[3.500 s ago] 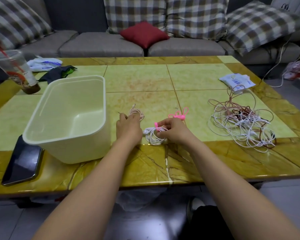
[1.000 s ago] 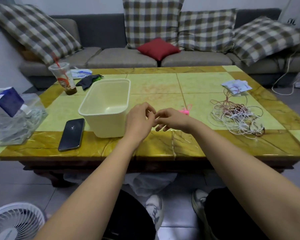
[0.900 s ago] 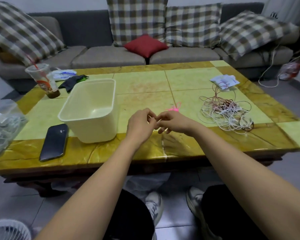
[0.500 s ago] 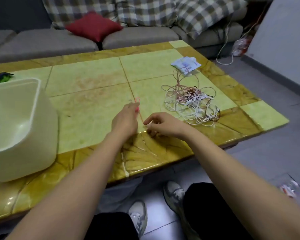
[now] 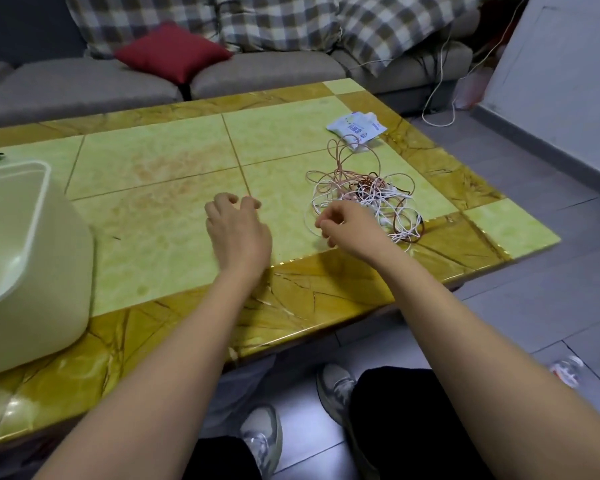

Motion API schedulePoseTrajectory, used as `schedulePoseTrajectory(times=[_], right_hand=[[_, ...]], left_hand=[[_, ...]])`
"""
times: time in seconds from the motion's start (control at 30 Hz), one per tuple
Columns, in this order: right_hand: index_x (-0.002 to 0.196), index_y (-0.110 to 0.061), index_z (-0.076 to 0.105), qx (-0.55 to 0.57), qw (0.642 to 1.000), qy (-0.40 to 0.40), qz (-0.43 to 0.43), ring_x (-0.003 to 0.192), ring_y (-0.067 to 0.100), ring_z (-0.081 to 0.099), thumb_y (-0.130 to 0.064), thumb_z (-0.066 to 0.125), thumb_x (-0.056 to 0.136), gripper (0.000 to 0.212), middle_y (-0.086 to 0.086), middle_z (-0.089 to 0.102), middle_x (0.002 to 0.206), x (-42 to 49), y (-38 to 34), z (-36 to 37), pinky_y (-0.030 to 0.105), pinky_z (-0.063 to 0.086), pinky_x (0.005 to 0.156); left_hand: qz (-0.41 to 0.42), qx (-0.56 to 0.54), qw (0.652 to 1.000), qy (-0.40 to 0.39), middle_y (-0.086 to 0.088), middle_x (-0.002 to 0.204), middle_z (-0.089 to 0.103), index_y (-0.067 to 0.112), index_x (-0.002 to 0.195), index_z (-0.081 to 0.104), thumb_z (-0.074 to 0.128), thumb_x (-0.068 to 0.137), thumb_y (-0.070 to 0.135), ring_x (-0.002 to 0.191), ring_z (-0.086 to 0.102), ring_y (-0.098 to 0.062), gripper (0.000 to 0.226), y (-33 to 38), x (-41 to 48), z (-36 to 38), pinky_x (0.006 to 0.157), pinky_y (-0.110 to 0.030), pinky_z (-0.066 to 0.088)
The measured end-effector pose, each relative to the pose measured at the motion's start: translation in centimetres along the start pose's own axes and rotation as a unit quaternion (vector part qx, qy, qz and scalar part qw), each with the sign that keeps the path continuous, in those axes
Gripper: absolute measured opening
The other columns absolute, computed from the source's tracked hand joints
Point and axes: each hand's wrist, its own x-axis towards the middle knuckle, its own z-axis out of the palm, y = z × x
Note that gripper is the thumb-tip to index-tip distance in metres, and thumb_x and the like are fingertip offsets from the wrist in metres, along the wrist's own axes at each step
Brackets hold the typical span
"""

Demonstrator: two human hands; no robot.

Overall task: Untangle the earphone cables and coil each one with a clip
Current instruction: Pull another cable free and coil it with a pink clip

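Note:
A tangle of white, pink and brown earphone cables [image 5: 364, 197] lies on the right part of the yellow tiled table [image 5: 160, 174]. My right hand [image 5: 349, 228] rests at the tangle's near left edge with its fingers curled against a white loop; whether it grips the loop is hidden. My left hand [image 5: 238, 230] is a hand's width to the left, palm down over the table, fingers bent and apart, nothing seen in it. No clip shows; the spot under my left hand is hidden.
A cream plastic bin [image 5: 32, 258] stands at the table's left. A white packet [image 5: 355, 128] lies beyond the tangle near the far right edge. A grey sofa with a red cushion [image 5: 172, 51] runs behind the table. My feet are under its near edge.
My hands have drawn apart. The right hand went right to the edge of the tangle. The pink clip seen by my left fingers is out of sight.

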Motion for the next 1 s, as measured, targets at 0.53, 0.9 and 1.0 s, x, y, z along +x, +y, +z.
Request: schedulePoseTrajectory(times=[0.53,0.9,1.0], right_hand=[[0.074,-0.019,0.057,0.030,0.983,-0.171,-0.064,0.072,0.019,0.054,0.002,0.065,0.082,0.024,0.013,0.061,0.080,-0.9,1.3,0.9,0.032,0.046,0.067],[0.095,-0.012,0.063,0.119,0.981,-0.115,-0.105,0.078,0.009,0.057,-0.003,0.066,0.088,0.012,0.005,0.065,0.090,-2.0,-0.3,0.3,0.018,0.046,0.074],[0.110,-0.016,0.066,0.029,0.991,-0.098,-0.092,0.082,0.009,0.059,-0.011,0.063,0.090,0.020,0.002,0.068,0.102,-1.6,-0.1,0.4,0.018,0.046,0.074]], left_hand=[[-0.228,-0.424,0.846,-0.227,-0.011,0.049,0.047,0.003,0.056,0.050,0.043,0.087,-0.002,0.034,0.042,-0.010,0.033,5.5,-2.6,0.8,0.036,-0.014,0.028],[-0.173,-0.491,0.838,-0.160,-0.001,0.075,0.065,0.015,0.078,0.068,0.049,0.098,0.010,0.064,0.054,-0.011,0.027,1.8,-4.3,-2.0,0.062,-0.024,0.046],[-0.172,-0.559,0.801,-0.126,-0.002,0.071,0.065,0.014,0.092,0.066,0.045,0.102,0.015,0.066,0.060,-0.012,0.024,0.6,-4.0,-3.1,0.069,-0.026,0.053]])
